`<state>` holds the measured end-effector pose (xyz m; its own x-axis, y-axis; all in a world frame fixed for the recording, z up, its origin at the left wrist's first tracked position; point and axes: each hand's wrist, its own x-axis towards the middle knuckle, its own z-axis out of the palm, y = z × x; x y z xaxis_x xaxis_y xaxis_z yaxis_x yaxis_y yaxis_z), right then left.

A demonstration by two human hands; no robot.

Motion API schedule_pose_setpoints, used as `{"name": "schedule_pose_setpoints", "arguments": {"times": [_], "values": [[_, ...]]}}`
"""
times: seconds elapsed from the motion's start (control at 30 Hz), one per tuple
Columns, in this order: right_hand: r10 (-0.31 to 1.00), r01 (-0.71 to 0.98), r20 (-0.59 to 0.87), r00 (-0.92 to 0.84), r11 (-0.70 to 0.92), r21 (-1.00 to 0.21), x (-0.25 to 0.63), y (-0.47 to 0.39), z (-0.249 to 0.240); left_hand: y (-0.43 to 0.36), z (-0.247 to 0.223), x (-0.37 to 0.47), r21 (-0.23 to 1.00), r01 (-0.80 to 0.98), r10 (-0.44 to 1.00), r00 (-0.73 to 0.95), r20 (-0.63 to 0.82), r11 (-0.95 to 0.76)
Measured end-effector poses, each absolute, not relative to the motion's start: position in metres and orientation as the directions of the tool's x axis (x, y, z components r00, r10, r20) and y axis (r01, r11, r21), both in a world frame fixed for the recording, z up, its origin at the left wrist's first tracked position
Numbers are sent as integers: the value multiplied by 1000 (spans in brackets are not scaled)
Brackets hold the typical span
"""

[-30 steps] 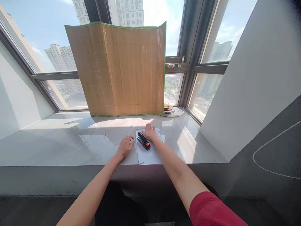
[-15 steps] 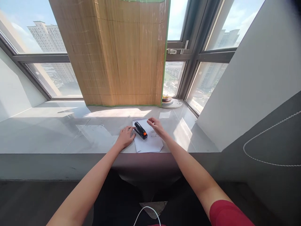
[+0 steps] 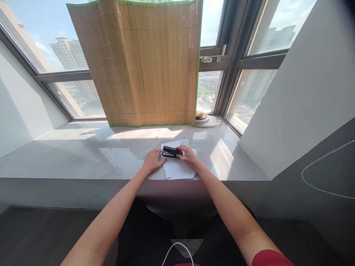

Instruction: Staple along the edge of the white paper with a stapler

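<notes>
A black stapler (image 3: 171, 151) with an orange-red patch at its right end lies over white paper (image 3: 179, 170) on the sill. My right hand (image 3: 188, 156) is closed round that right end, thumb on the near side and fingers beyond. Left of it, my left hand (image 3: 152, 161) rests flat with its fingers stretched out, its thumb over the paper's left edge and its fingertips close to the stapler's left end. Small writing shows on the paper's upper right part, partly hidden behind my right hand.
The pale tiled sill (image 3: 119, 162) ends at a front edge near my wrists. Several stacked plates (image 3: 202, 118) stand in the far right corner. A bamboo blind (image 3: 155, 74) hangs before the windows. A beaded cord (image 3: 313, 187) hangs at the right.
My right hand has taken hold of the stapler's orange-red end. The stapler has turned from slanting to nearly level across the paper. My left hand stays flat at the paper's left edge.
</notes>
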<state>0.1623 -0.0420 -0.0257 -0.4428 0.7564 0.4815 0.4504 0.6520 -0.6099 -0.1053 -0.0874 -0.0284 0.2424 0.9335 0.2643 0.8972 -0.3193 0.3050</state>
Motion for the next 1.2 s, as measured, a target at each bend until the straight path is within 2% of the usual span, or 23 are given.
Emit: {"name": "schedule_pose_setpoints", "arguments": {"times": [0.13,0.27,0.4,0.6,0.77,0.87,1.07,1.2], "values": [[805,372,478,-352,589,-717,164,-36,-30,-87,-29,-106,305,894,929,248,275,-329],[855,211,500,-142,519,-828,164,-32,-31,-88,-28,-108,311,888,926,255,279,-338],[881,259,473,-30,464,-847,165,-30,-32,-86,-29,-112,384,853,925,257,279,-353],[880,324,475,-24,456,-829,163,-32,-31,-82,-32,-118,630,731,961,136,242,-262],[866,383,495,-73,482,-788,161,-39,-23,-79,-32,-123,872,428,967,26,253,-239],[867,407,492,-79,478,-778,160,-40,-20,-78,-30,-123,923,325,976,-1,218,-205],[871,410,483,-88,473,-780,157,-36,-25,-77,-30,-124,958,243,984,-55,172,-154],[871,398,476,-125,483,-780,159,-32,-30,-74,-33,-129,987,101,991,-34,128,-124]]}}
